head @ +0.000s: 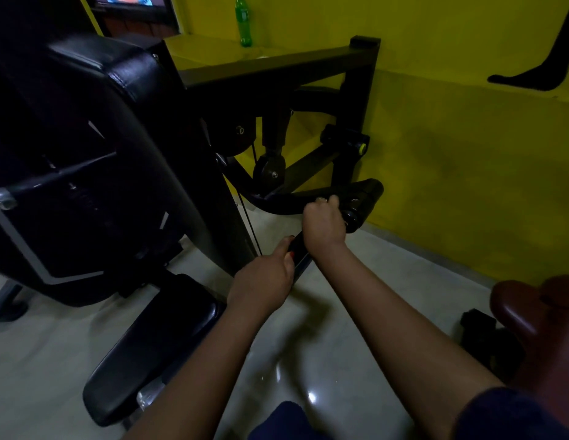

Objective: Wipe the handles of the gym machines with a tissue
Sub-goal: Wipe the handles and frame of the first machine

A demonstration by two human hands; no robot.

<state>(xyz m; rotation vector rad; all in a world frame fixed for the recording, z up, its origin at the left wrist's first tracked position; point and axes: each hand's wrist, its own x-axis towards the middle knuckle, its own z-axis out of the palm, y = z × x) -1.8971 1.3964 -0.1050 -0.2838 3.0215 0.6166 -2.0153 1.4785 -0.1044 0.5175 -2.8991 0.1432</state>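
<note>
A black gym machine arm (308, 198) ends in a dark handle bar (299, 249) that runs down toward me at the centre of the view. My right hand (324, 222) is closed around the upper part of the handle, just below its black end joint (353, 217). My left hand (264, 277) grips the lower part of the same bar, thumb on top. No tissue shows in either hand; anything under the fingers is hidden.
The machine's black padded back rest (86, 154) fills the left, with its seat pad (149, 347) below. A yellow wall (467, 154) stands close on the right. A green bottle (244, 20) stands on a ledge. A brown seat (531, 306) is at right.
</note>
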